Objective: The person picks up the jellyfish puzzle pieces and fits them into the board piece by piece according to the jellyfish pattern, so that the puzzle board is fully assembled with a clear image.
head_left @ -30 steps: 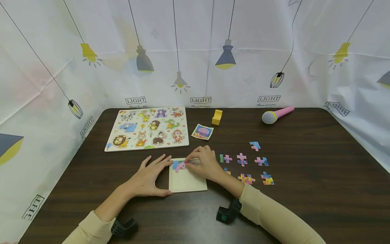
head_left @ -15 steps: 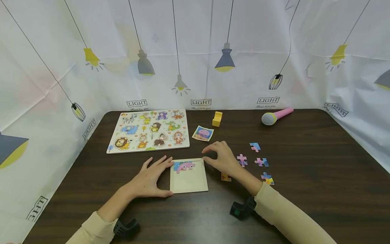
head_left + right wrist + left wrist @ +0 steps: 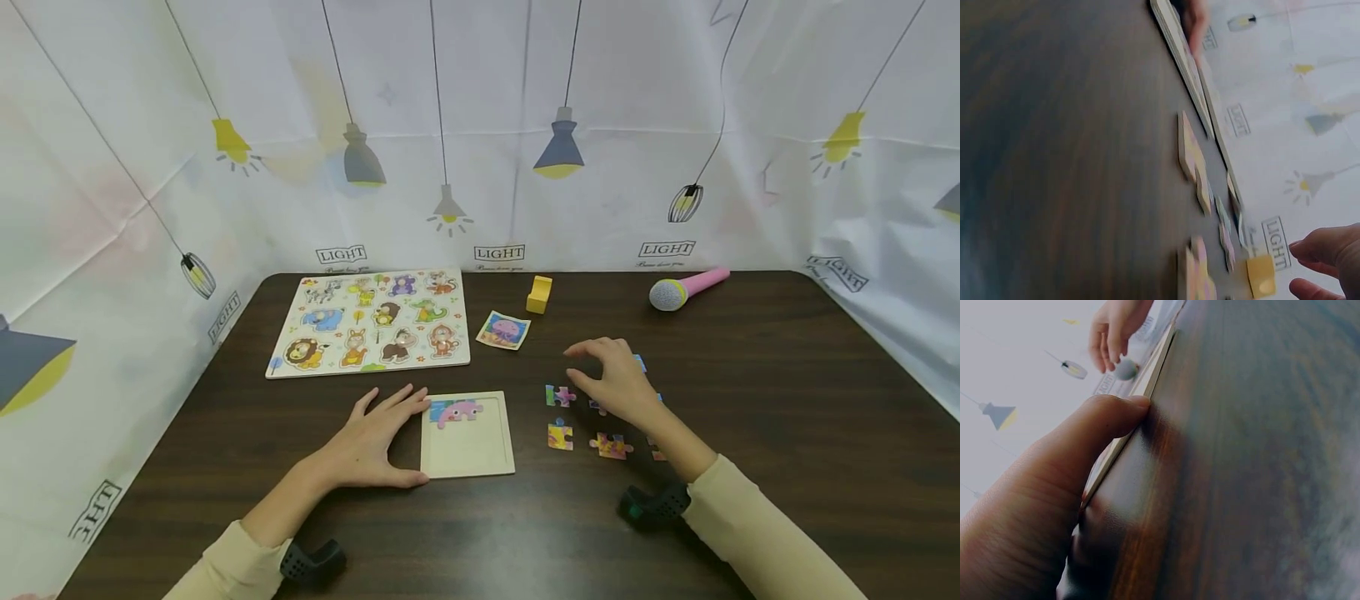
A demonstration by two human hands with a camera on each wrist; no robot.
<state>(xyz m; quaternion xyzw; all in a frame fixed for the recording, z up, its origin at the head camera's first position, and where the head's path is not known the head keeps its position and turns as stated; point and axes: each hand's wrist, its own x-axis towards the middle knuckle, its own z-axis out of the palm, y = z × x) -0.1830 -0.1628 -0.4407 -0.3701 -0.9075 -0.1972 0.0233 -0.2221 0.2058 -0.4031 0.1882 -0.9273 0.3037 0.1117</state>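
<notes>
In the head view a pale square puzzle tray lies on the table, with joined pink and blue jigsaw pieces in its upper left corner. My left hand rests at the tray's left side, fingers spread and fairly straight. In the left wrist view its thumb touches the tray's edge. My right hand hovers over the loose pieces, thumb and fingers apart, nothing visible between them. Around it lie a green-and-pink piece, a yellow piece and a pink-yellow piece. Other pieces are partly hidden beneath this hand and wrist.
An animal puzzle board lies at the back left. Behind the tray are a small picture card and a yellow block. A pink toy microphone lies at the back right. A printed curtain hangs behind the table.
My right hand let go of a pink piece at the tray's top row and has moved right, over the loose pieces. The left hand has stayed at the tray's left side.
</notes>
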